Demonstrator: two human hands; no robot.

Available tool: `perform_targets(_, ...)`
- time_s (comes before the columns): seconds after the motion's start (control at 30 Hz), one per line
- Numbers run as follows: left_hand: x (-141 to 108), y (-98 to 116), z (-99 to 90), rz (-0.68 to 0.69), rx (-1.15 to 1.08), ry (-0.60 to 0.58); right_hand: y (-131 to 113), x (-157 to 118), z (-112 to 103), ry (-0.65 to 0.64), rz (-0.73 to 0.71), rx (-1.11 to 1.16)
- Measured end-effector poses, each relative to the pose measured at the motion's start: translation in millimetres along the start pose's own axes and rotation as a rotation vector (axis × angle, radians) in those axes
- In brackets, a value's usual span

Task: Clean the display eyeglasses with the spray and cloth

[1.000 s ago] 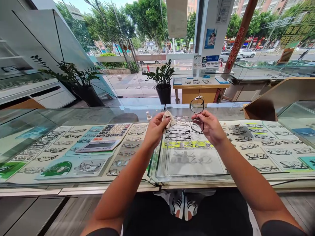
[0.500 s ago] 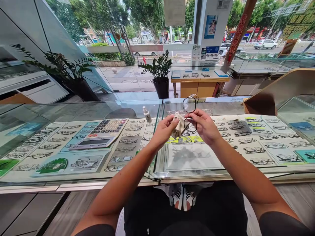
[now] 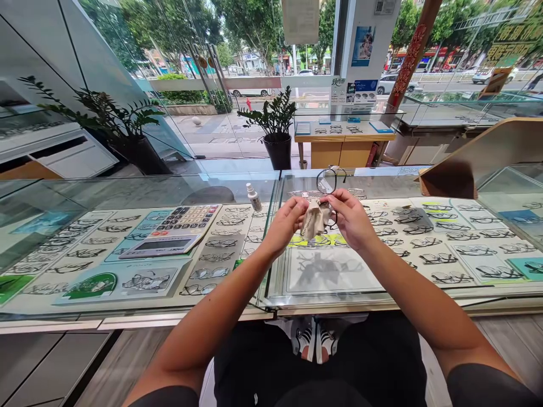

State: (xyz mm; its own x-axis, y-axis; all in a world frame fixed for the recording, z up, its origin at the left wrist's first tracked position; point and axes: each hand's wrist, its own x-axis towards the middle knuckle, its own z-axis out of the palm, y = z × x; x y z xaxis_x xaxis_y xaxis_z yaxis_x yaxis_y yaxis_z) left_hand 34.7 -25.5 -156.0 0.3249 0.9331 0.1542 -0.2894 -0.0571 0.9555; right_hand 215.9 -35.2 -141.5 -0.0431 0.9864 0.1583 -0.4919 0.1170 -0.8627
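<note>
My right hand [image 3: 351,217] pinches a pair of dark round-framed eyeglasses [image 3: 326,180] near the bridge, held up on edge above the glass counter. One lens ring stands above the fingers; the other is mostly hidden behind a cloth. That crumpled beige cleaning cloth [image 3: 314,220] is gripped by my left hand [image 3: 288,220], its fingers closed on it. It lies over the lower lens and hangs below both hands. A temple arm of the glasses sticks out to the upper right.
A white spray bottle [image 3: 254,197] and a large calculator [image 3: 172,232] stand on the glass counter [image 3: 169,189], left of my hands. Rows of eyeglasses lie under the glass. A brown wooden stand [image 3: 449,183] is at the right. Beyond the counter is a potted plant [image 3: 278,150].
The cloth has moved right and now covers the lower lens, which showed before. The glasses have turned slightly, and a temple arm shows more clearly at the upper right.
</note>
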Motion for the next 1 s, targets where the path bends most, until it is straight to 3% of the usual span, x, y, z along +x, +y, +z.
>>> perform_targets(0.13, 0.1, 0.7, 1.7, -0.005, 0.002, -0.015, 0.2, -1.8, 1.2, -0.015, -0.004, 0.01)
perform_targets(0.33, -0.5, 0.0, 0.8, -0.084, -0.001, -0.15, 0.2, -4.9, 3.4, -0.053, 0.041, 0.021)
perform_targets(0.57, -2.7, 3.3, 0.4, -0.141, 0.078, -0.145, -0.2, -5.5, 2.6, -0.049, 0.045, 0.039)
perform_targets(0.8, -2.7, 4.0, 3.8, -0.174, -0.001, -0.162, 1.1, -4.7, 2.2, -0.051, 0.007, 0.009)
perform_targets(1.0, -1.5, -1.1, 4.6, -0.192, -0.105, -0.114, 2.1, -7.7, 8.6, -0.068, 0.077, 0.048)
